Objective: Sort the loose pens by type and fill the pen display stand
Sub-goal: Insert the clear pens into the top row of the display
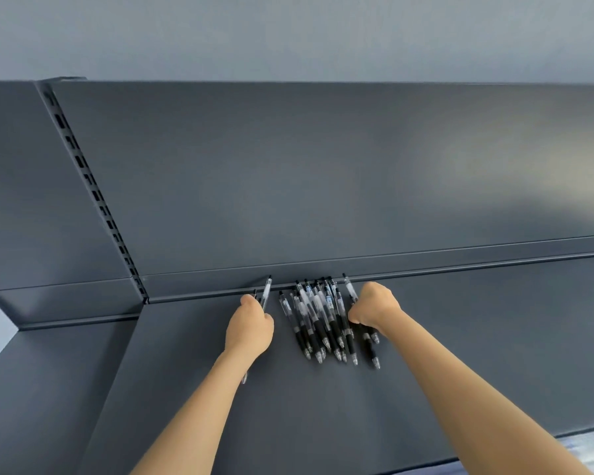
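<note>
On the grey shelf (460, 354), close to its back wall, lies a pile of pens (318, 320), tips toward the person. Just left of it, the left hand (251, 325) curls round a clear pen (266, 289), maybe more than one. At the pile's right edge, the right hand (374, 308) curls round another pen (349, 289).

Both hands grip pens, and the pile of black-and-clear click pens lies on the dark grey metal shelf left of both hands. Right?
No: the head view shows the pile of black-and-clear click pens on the dark grey metal shelf between the left hand and right hand. Rest holds.
</note>
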A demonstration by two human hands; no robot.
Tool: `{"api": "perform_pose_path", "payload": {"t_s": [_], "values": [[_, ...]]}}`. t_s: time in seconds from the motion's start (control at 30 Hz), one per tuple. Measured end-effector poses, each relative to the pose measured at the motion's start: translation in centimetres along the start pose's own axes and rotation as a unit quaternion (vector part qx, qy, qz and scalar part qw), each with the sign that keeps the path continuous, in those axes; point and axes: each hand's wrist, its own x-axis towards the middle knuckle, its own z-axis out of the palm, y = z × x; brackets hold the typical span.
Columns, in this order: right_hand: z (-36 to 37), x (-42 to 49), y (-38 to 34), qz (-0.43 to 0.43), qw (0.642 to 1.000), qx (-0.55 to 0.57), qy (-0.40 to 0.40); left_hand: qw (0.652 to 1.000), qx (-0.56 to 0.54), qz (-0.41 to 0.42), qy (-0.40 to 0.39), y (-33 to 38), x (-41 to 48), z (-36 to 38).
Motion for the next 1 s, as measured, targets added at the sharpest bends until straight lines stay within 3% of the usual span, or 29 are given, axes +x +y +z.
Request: {"api": "perform_pose_path", "payload": {"t_s": [0.17,0.3,0.7,0.83,1.0], "values": [[0.3,-0.1,0.2,0.009,1.0,0.015,0.001,0.998,-0.047,0.013,-0.032,-0.9,0.0,-0.5],[0.3,0.3,0.2,0.062,0.981,0.182,-0.029,0.995,-0.091,0.009,-0.038,-1.3,0.1,-0.8],[0.3,-0.5,-0.7,0.02,0.983,0.173,-0.05,0.929,-0.358,-0.051,-0.076,-1.4,-1.0,-1.2],[-0.1,-0.8,-0.4,0.001,0.981,0.189,-0.044,0.924,-0.366,-0.066,-0.085,-1.2,-1.7,-1.5],[-1.6,-1.3,-0.8,-0.054,0.954,0.295,-0.012,0.921,-0.377,-0.084,-0.056,-1.1,-2.5,-2.3]]}}
